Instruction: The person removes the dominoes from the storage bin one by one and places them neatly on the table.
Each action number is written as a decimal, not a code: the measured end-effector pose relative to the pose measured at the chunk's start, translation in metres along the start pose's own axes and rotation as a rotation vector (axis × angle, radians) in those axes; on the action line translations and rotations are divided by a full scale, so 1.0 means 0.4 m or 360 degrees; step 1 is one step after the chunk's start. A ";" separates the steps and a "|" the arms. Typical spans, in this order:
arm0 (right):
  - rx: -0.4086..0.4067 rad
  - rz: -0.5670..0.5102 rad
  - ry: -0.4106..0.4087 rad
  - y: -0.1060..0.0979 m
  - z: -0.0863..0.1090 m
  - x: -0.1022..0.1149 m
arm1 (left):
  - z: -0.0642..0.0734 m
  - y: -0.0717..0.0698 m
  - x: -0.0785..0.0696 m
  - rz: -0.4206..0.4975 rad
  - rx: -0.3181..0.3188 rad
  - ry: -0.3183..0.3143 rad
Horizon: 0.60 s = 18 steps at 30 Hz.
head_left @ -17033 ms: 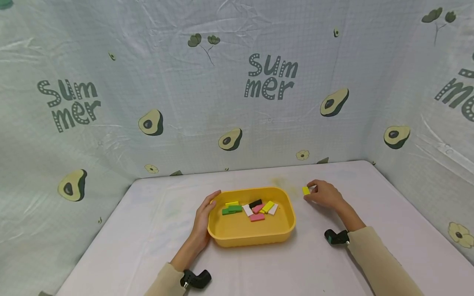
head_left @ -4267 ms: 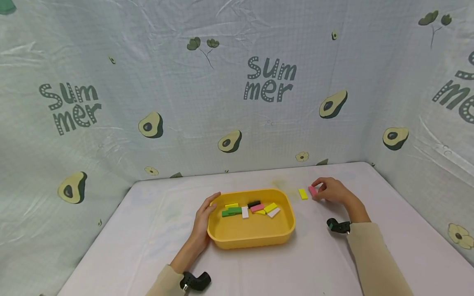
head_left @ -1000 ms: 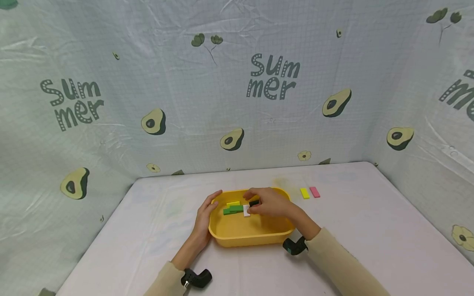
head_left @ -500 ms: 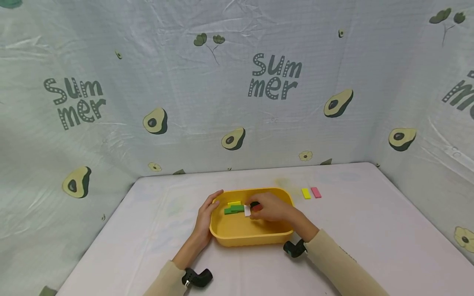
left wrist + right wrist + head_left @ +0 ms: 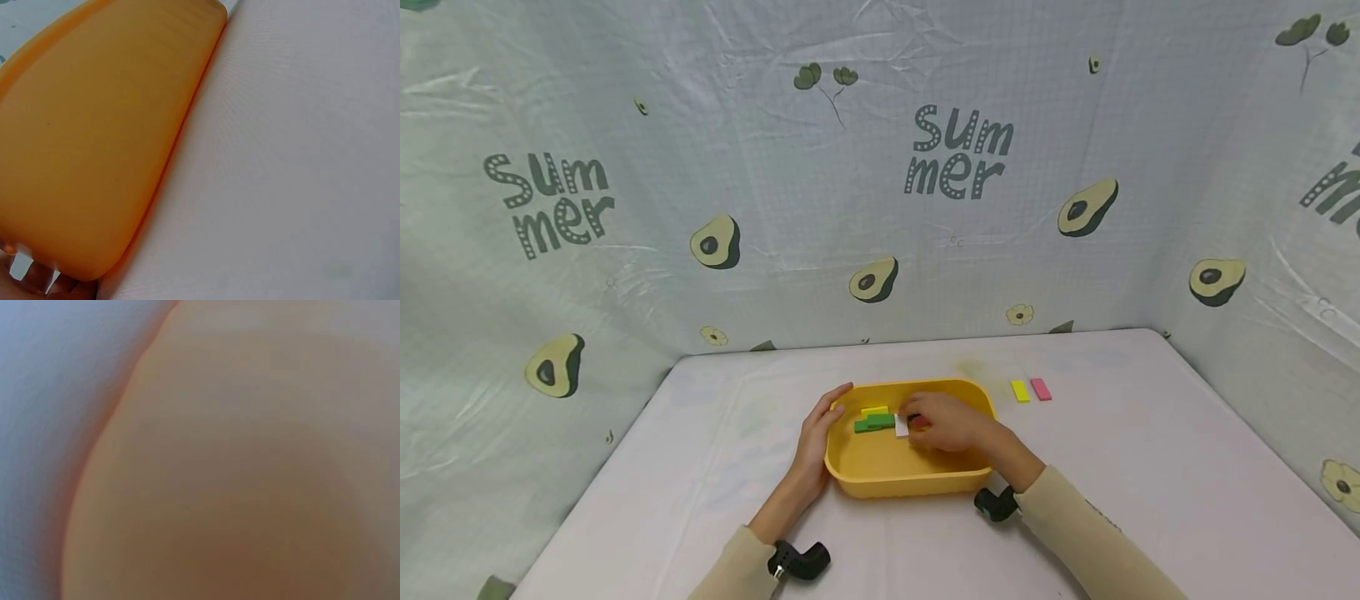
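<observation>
Holding yellow tray [image 5: 880, 467], in the lower middle of the head view, by its left end with left hand [image 5: 811, 446], with thumb at the rim and fingers around the outer wall. In the left wrist view, visible again at the lower left, touching the end of the tray with those fingers. Dipping right hand [image 5: 951, 421] into the right half of the tray, with fingers bent down around red-pink block [image 5: 921, 422] and black block [image 5: 913, 418], both mostly covered; cannot tell whether pinching either one. Too blurred in the right wrist view to settle it. Visible inside the tray, left of the right fingertips: white block [image 5: 901, 427], just beside two overlapping green blocks [image 5: 880, 421], with yellow block [image 5: 875, 411] just behind those. Lying on white tabletop [image 5: 1150, 483], right of the tray and upper right of the right hand: outer yellow block [image 5: 1020, 391] and outer pink block [image 5: 1041, 389], side by side, slightly apart. Across the top of the frame, hung with pale sheet [image 5: 775, 192] printed with avocados and "summer".
</observation>
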State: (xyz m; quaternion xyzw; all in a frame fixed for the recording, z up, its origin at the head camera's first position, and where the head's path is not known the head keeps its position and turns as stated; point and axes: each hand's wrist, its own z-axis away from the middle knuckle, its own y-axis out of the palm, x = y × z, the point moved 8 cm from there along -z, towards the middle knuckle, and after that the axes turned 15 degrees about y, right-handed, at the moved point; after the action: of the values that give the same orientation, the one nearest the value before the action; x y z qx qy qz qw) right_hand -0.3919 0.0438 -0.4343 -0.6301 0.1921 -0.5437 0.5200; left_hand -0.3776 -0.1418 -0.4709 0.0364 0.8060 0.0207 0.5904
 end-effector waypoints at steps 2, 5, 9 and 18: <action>-0.0015 0.0018 -0.0022 -0.002 0.000 0.002 | -0.001 0.000 0.000 0.0002 0.0001 0.0001; -0.0050 0.0046 -0.0054 -0.007 0.001 0.004 | -0.001 0.000 0.000 0.0002 -0.0003 0.0000; -0.0094 0.0052 -0.0077 -0.012 0.001 0.007 | 0.000 -0.001 0.000 0.0004 -0.0003 -0.0001; -0.0089 0.0123 -0.0065 -0.005 0.006 0.010 | 0.000 -0.001 0.002 -0.0018 0.0000 -0.0008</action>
State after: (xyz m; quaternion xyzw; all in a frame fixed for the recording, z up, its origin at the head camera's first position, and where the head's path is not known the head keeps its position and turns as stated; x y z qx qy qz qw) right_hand -0.3891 0.0422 -0.4305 -0.6475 0.2208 -0.5047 0.5266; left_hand -0.3779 -0.1421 -0.4715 0.0320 0.8047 0.0173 0.5925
